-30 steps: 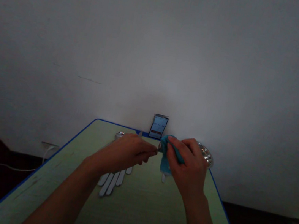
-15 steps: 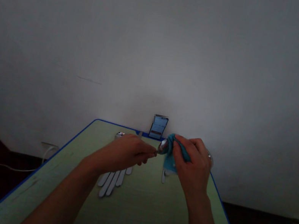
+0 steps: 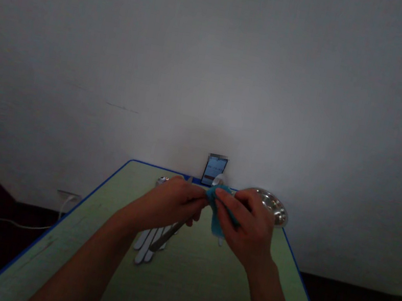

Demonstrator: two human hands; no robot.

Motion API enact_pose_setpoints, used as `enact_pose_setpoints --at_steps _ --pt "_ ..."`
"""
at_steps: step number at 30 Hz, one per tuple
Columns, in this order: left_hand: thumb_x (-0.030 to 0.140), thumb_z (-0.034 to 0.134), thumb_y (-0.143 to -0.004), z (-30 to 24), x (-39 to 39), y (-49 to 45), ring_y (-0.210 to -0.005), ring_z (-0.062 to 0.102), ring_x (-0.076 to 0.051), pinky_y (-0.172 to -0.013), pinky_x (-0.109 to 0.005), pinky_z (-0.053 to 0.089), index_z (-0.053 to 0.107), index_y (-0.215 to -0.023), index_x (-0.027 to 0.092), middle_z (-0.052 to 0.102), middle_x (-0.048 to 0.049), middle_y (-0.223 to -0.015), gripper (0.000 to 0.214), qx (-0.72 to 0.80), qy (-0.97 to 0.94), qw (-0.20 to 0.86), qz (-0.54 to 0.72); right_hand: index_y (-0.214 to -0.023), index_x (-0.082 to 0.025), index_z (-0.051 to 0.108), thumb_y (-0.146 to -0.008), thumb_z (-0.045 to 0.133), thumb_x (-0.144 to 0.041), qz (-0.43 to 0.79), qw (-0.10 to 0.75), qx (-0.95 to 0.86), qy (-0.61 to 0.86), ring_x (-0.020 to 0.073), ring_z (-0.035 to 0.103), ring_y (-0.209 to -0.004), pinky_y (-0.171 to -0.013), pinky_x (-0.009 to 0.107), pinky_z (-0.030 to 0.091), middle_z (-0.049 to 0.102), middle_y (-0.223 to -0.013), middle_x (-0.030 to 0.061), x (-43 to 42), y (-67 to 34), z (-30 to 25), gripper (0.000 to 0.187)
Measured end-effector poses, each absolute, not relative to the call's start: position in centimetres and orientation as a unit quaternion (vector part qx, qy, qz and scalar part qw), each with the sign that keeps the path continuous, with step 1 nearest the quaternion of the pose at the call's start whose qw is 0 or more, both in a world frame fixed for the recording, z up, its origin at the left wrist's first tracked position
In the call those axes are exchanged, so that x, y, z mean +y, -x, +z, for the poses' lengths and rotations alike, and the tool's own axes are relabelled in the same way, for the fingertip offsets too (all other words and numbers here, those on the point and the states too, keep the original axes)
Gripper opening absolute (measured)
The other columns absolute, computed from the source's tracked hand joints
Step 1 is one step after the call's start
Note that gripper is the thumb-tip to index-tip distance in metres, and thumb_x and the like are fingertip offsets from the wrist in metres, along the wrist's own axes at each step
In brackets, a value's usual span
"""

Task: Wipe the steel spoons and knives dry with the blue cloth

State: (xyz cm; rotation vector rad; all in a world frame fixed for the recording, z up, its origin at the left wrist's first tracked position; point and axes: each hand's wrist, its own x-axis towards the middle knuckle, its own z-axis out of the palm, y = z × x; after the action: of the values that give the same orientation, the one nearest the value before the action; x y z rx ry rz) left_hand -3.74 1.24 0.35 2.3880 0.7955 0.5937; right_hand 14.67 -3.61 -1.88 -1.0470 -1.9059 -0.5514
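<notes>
A metal spoon is gripped in my left hand (image 3: 176, 200), its bowl (image 3: 219, 178) pointing up and away and its handle (image 3: 167, 237) slanting down toward me. My right hand (image 3: 250, 224) pinches a blue cloth (image 3: 218, 220) against the spoon's neck, close to my left fingertips. Beneath my left hand lie several pieces of cutlery (image 3: 145, 247) with pale flat handles, partly covered by the hand. A shiny rounded end (image 3: 162, 180) shows just beyond it. Under the cloth, the tip of another handle (image 3: 220, 241) peeks out on the table.
The pale green table (image 3: 183, 293) has a blue edge and stands against a grey wall (image 3: 215, 70). A phone (image 3: 213, 170) with a lit screen leans there. A round metal dish (image 3: 279, 211) sits at the back right, partly behind my right hand.
My right hand and the cloth have moved left, from the spoon's bowl to its neck. The handle now shows below my left hand, and more of the metal dish is uncovered.
</notes>
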Motion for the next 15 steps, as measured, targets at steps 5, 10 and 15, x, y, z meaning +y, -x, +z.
enact_pose_setpoints --at_steps 5,10,15 --pt "0.025 0.043 -0.088 0.43 1.23 3.78 -0.048 0.058 -0.006 -0.050 -0.013 0.040 0.061 -0.066 0.015 0.062 0.0024 -0.054 0.030 0.295 -0.892 0.261 0.220 -0.104 -0.022 0.064 -0.082 0.061 -0.021 -0.226 0.433 -0.762 0.425 0.0103 0.051 -0.066 -0.057 0.024 0.042 0.053 -0.081 0.0024 -3.43 -14.80 -2.04 0.023" --pt "0.026 0.043 -0.088 0.45 1.26 3.99 -0.051 0.059 -0.008 -0.052 -0.014 0.040 0.063 -0.069 0.015 0.064 0.0014 -0.055 0.030 0.293 -0.906 0.225 0.209 -0.105 -0.022 0.065 -0.082 0.061 -0.022 -0.217 0.444 -0.758 0.426 0.0101 0.050 -0.066 -0.057 0.024 0.042 0.052 -0.082 0.0023 -3.36 -14.94 -2.09 0.023" --pt "0.022 0.043 -0.088 0.18 1.40 4.06 -0.054 0.060 -0.008 -0.053 -0.014 0.039 0.063 -0.075 0.015 0.065 0.0014 -0.060 0.025 0.270 -0.915 0.221 0.203 -0.106 -0.023 0.065 -0.084 0.059 -0.023 -0.207 0.450 -0.746 0.445 0.0109 0.051 -0.069 -0.058 0.025 0.043 0.051 -0.084 0.0025 -3.27 -15.12 -2.17 0.023"
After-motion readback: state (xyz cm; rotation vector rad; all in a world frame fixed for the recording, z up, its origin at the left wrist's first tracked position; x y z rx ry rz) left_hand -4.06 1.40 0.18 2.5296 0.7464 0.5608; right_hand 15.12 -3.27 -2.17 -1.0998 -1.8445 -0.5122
